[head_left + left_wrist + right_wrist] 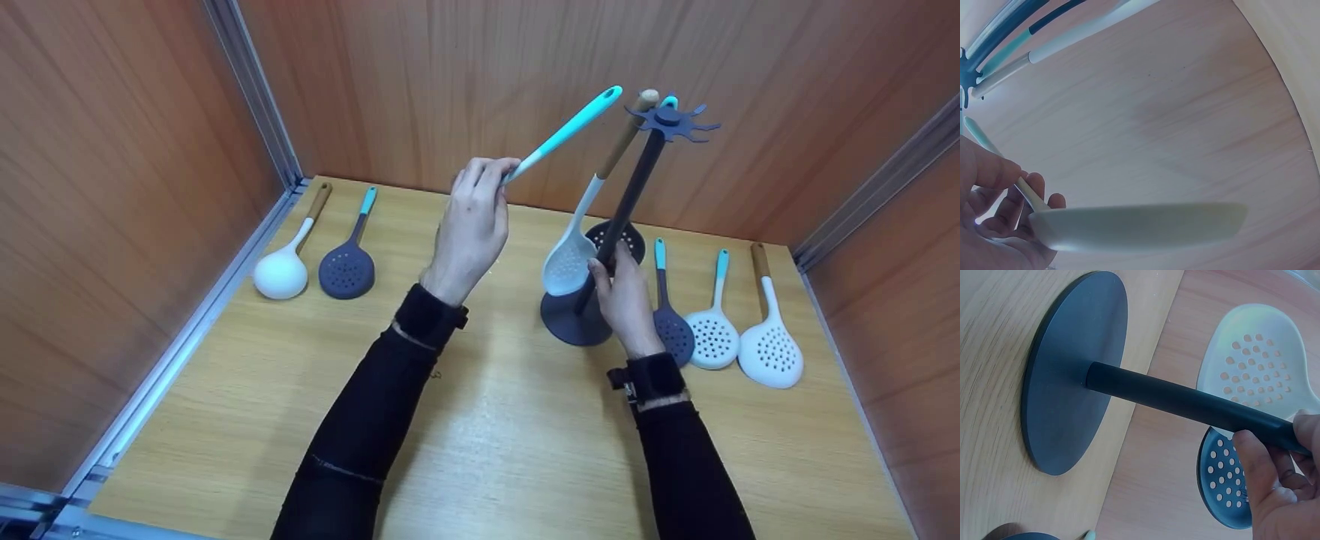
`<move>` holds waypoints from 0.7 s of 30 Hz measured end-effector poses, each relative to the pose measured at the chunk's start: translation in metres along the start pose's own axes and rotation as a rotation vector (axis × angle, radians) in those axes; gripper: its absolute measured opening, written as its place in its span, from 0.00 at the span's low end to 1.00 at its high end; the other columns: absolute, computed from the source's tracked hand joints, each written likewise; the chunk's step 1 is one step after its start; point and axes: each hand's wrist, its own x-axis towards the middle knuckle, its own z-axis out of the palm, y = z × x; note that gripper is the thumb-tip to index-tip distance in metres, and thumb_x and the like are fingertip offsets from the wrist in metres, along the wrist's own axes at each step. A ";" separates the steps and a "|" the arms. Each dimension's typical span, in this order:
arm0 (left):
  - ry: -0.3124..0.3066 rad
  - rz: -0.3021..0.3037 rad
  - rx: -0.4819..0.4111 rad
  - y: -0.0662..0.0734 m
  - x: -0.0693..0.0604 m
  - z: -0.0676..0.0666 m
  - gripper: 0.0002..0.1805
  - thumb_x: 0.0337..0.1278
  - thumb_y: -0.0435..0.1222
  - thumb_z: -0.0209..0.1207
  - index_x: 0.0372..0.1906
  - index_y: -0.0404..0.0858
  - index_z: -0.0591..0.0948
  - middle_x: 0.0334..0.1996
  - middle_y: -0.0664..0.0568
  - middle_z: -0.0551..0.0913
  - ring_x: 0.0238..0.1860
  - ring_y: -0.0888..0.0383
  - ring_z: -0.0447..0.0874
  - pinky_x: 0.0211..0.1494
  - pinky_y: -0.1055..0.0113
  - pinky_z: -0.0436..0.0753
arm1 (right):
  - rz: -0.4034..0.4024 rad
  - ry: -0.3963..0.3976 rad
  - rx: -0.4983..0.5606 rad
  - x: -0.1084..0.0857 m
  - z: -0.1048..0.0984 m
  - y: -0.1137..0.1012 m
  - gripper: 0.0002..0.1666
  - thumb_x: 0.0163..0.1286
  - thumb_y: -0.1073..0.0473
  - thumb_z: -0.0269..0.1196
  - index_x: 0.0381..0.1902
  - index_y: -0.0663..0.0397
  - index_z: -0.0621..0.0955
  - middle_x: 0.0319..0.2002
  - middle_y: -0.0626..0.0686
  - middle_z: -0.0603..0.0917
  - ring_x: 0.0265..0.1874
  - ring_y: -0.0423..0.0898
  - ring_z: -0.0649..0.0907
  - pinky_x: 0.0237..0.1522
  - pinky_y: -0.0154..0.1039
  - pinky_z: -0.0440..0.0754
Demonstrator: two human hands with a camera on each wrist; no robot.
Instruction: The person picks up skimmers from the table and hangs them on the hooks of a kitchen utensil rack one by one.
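Note:
My left hand (pixel 471 225) pinches a white kitchen utensil with a turquoise handle (pixel 574 127), raised left of the stand. In the left wrist view its rounded head (pixel 1140 228) is seen edge-on, so its exact kind is unclear. The right hand (pixel 628 304) grips the pole of a dark utensil stand (pixel 637 184) that has a round base and hooks on top. From those hooks hang a white perforated spoon (pixel 570 262) with a wooden handle and a dark skimmer (pixel 628 238), partly hidden by the pole.
At the table's left lie a white ladle (pixel 280 274) and a dark skimmer (pixel 346 270). To the right are another dark skimmer (pixel 673 337), a white skimmer (pixel 714 339) and a wooden-handled white skimmer (pixel 771 354). Wooden panels (pixel 420 90) enclose the table.

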 end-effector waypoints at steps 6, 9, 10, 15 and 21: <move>-0.012 0.005 -0.004 0.004 -0.002 0.000 0.21 0.91 0.25 0.56 0.77 0.37 0.84 0.65 0.41 0.86 0.68 0.45 0.87 0.76 0.57 0.90 | -0.001 0.000 -0.007 0.000 0.000 0.001 0.21 0.96 0.59 0.59 0.77 0.63 0.76 0.69 0.71 0.87 0.71 0.70 0.89 0.76 0.69 0.88; -0.013 0.014 -0.006 0.005 -0.002 0.001 0.21 0.91 0.25 0.56 0.77 0.37 0.84 0.65 0.41 0.86 0.68 0.45 0.87 0.75 0.57 0.90 | 0.007 -0.002 -0.012 0.001 0.000 0.000 0.21 0.96 0.58 0.59 0.76 0.63 0.76 0.69 0.71 0.87 0.71 0.69 0.89 0.76 0.69 0.89; -0.012 0.019 -0.006 0.005 -0.002 0.001 0.21 0.91 0.25 0.56 0.77 0.37 0.84 0.65 0.41 0.87 0.68 0.46 0.87 0.75 0.57 0.90 | 0.009 -0.002 -0.014 0.001 0.000 0.000 0.21 0.96 0.58 0.59 0.76 0.63 0.76 0.68 0.71 0.87 0.71 0.69 0.89 0.75 0.69 0.89; -0.004 0.039 -0.008 0.005 -0.003 0.003 0.21 0.92 0.25 0.55 0.76 0.37 0.85 0.64 0.41 0.87 0.67 0.46 0.87 0.73 0.57 0.91 | -0.012 0.010 -0.003 -0.001 0.000 -0.001 0.21 0.96 0.58 0.60 0.76 0.64 0.76 0.68 0.72 0.87 0.72 0.70 0.89 0.76 0.70 0.88; -0.016 0.038 -0.006 0.006 -0.004 0.004 0.20 0.93 0.26 0.55 0.76 0.37 0.84 0.64 0.42 0.87 0.66 0.47 0.87 0.73 0.59 0.91 | -0.034 0.002 0.054 0.002 0.001 0.010 0.25 0.95 0.52 0.61 0.77 0.61 0.77 0.70 0.72 0.87 0.75 0.70 0.88 0.79 0.70 0.86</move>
